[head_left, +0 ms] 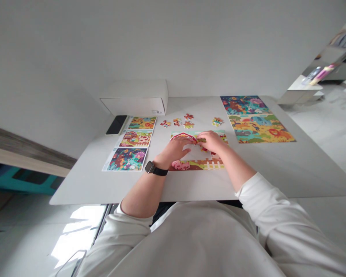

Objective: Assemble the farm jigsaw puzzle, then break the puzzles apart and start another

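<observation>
A partly assembled farm jigsaw puzzle (190, 166) lies on the table in front of me, showing a red barn, a pink pig and a white fence, with a gap in its middle. My left hand (177, 149) rests flat over the barn side, fingers stretched out and thumb apart. Beside it, my right hand (212, 141) has its fingers bent together on a small puzzle piece (202, 141) at the gap's upper edge; the fingers partly hide it. Several loose puzzle pieces (188, 125) lie beyond the puzzle, and more pieces (217, 121) sit to their right.
Three picture sheets (135, 138) lie at the left, near a phone (117, 125). A white box (134, 105) stands against the wall. Two finished-looking puzzle pictures (259, 129) lie at the right. The table's front edge (103, 202) is close to my body.
</observation>
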A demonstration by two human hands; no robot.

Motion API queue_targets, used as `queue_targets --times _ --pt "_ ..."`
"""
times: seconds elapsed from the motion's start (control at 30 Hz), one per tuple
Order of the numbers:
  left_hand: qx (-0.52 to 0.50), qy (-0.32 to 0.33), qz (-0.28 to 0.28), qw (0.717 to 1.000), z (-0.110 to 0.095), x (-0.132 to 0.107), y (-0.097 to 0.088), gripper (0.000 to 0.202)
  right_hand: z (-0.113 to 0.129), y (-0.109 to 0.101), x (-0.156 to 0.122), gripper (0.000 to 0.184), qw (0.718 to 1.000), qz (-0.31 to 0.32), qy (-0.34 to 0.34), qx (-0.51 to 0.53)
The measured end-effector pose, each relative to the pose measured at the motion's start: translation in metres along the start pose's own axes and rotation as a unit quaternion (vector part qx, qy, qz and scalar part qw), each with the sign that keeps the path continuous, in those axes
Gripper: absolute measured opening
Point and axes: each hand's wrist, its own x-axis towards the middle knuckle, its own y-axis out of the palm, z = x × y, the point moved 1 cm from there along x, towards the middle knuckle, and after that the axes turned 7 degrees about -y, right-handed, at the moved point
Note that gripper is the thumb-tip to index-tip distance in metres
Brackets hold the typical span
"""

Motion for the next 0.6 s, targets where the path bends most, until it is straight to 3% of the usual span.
queue_targets --times 0.6 --pt "0.022 -0.004 0.030 0.999 -0.003 0.001 0.001 0.046 0.012 -0.006 0.000 0.025 0.999 0.032 0.008 -0.040"
